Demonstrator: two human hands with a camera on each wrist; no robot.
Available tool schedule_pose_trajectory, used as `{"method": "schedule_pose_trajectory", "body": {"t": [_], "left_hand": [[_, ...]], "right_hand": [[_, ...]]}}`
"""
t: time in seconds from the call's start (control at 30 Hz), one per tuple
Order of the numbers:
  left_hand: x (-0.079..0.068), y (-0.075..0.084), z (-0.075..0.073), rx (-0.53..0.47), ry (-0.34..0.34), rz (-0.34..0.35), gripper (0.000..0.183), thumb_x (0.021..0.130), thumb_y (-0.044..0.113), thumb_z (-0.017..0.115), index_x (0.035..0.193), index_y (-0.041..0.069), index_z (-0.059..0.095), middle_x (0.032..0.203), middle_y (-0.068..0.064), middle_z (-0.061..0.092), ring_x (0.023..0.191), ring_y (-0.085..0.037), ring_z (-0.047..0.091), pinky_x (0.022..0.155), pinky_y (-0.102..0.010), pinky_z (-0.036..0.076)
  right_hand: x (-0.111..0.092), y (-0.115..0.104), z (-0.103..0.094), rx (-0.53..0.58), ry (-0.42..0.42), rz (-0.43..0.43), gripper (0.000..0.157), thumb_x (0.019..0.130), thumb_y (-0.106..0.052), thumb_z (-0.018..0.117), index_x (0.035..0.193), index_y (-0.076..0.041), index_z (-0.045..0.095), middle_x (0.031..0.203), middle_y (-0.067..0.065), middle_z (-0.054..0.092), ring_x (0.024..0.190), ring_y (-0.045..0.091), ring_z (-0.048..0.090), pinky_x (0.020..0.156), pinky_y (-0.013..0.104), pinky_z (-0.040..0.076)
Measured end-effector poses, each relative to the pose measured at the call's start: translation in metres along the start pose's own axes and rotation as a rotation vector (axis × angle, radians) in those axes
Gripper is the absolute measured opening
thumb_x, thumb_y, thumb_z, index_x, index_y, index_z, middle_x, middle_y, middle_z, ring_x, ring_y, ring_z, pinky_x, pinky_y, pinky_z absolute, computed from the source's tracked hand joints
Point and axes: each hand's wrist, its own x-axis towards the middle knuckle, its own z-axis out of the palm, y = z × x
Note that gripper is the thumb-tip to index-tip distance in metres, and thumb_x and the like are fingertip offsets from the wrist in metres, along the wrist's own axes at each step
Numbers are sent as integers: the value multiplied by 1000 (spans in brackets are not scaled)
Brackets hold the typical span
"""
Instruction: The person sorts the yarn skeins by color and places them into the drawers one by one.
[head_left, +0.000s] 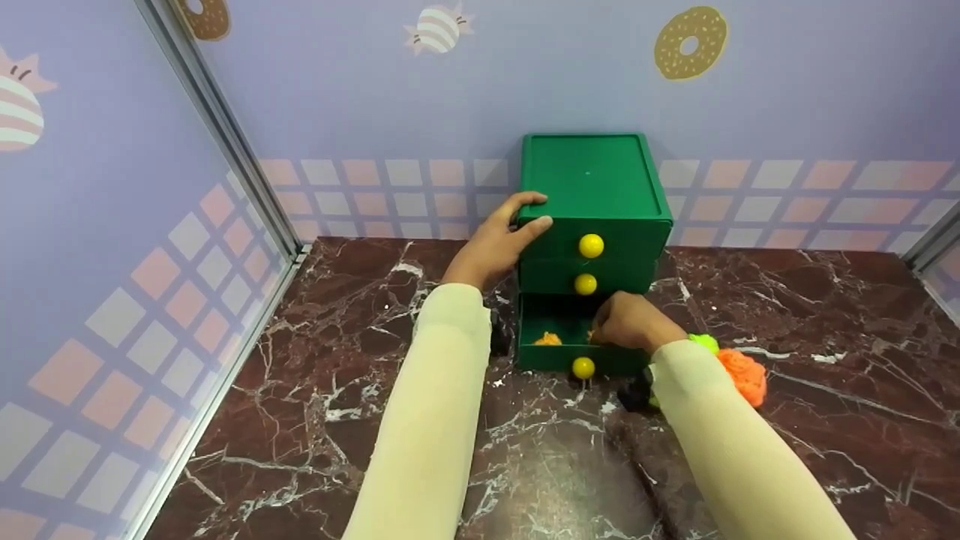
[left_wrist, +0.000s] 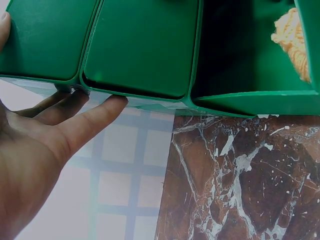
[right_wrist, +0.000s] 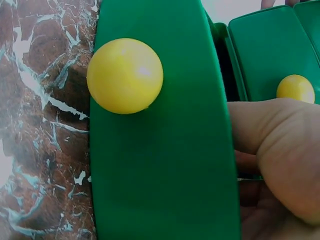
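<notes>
A green cabinet [head_left: 592, 176] has three drawers with round yellow knobs. My left hand [head_left: 495, 244] rests on its upper left corner, thumb on the front and one finger over the top. In the left wrist view, straight fingers [left_wrist: 95, 117] lie against the side wall. The bottom drawer [head_left: 555, 358] is pulled out, and a light orange yarn piece [head_left: 548, 340] lies in its left part. Inside the right part, my right hand [head_left: 628, 322] has curled fingers that pinch a bit of orange yarn [head_left: 591, 335]. The drawer front [right_wrist: 165, 160] hides those fingertips in the right wrist view.
Beside my right sleeve, an orange yarn ball [head_left: 744, 376] and a bright green one [head_left: 703, 342] lie on the dark marbled table [head_left: 360, 360]. A patterned wall [head_left: 405, 127] stands behind the cabinet, and another wall [head_left: 112, 247] rises at the left.
</notes>
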Motion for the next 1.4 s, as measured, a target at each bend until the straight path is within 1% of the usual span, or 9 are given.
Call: {"method": "schedule_pose_trajectory", "body": {"t": [0.13, 0.23, 0.37, 0.5, 0.67, 0.87, 0.93, 1.17, 1.4], "left_hand": [[-8, 13, -2, -17, -25, -18, 45, 96, 48, 54, 140, 41, 43, 149, -4, 40, 129, -22, 49, 103, -42, 43], [-8, 15, -3, -23, -35, -27, 46, 97, 46, 53, 141, 39, 42, 151, -5, 38, 131, -23, 48, 105, -43, 42], [1, 1, -1, 2, -20, -3, 45, 93, 55, 54, 136, 47, 43, 149, -3, 40, 128, -22, 50, 103, -43, 44], [2, -2, -2, 20, -15, 9, 45, 92, 57, 53, 136, 49, 43, 150, -2, 40, 130, -23, 49, 104, -44, 43], [-7, 11, -2, 12, -28, -22, 46, 96, 49, 52, 140, 42, 42, 153, -2, 36, 137, -24, 43, 108, -45, 40], [-18, 29, -5, -30, -47, -36, 47, 99, 38, 53, 144, 31, 41, 152, -9, 36, 134, -28, 45, 107, -46, 40], [-16, 26, -5, -19, -46, -31, 46, 99, 40, 53, 144, 32, 41, 152, -8, 37, 133, -27, 46, 106, -45, 41], [0, 3, -4, 12, -31, -12, 45, 93, 56, 52, 136, 47, 43, 148, -1, 41, 125, -23, 52, 102, -44, 45], [3, -2, -3, 43, -24, 7, 45, 91, 61, 51, 134, 49, 43, 148, 0, 42, 122, -22, 53, 102, -43, 44]], "right_hand": [[-4, 1, -5, 30, 28, -28, 14, 80, -23, 76, 87, -11, 74, 84, 3, 70, 77, 19, 60, 68, 29, 50], [-8, 2, -7, 67, 46, -50, 16, 79, -21, 77, 90, -10, 75, 84, 4, 72, 75, 19, 61, 67, 29, 52], [-13, 3, -9, 99, 78, -83, 19, 77, -18, 77, 94, -8, 74, 84, 5, 71, 72, 19, 61, 64, 29, 52], [-18, 4, -10, 89, 134, -111, 23, 76, -18, 78, 97, -8, 74, 87, 6, 72, 75, 20, 62, 67, 31, 52], [-25, 7, -12, 82, 207, -149, 27, 77, -20, 79, 99, -7, 74, 93, 8, 71, 81, 21, 63, 74, 36, 53], [-34, 14, -17, 117, 243, -179, 24, 83, -20, 75, 103, -7, 71, 94, 9, 70, 82, 20, 63, 77, 37, 55], [-37, 16, -19, 133, 251, -190, 24, 84, -18, 73, 104, -6, 71, 94, 9, 71, 81, 20, 64, 76, 37, 56], [-46, 21, -25, 174, 281, -183, 24, 84, -17, 71, 106, -7, 71, 97, 9, 70, 83, 21, 64, 76, 35, 56], [-56, 33, -30, 193, 325, -178, 25, 84, -17, 70, 108, -8, 71, 99, 10, 70, 84, 23, 63, 77, 35, 56]]}}
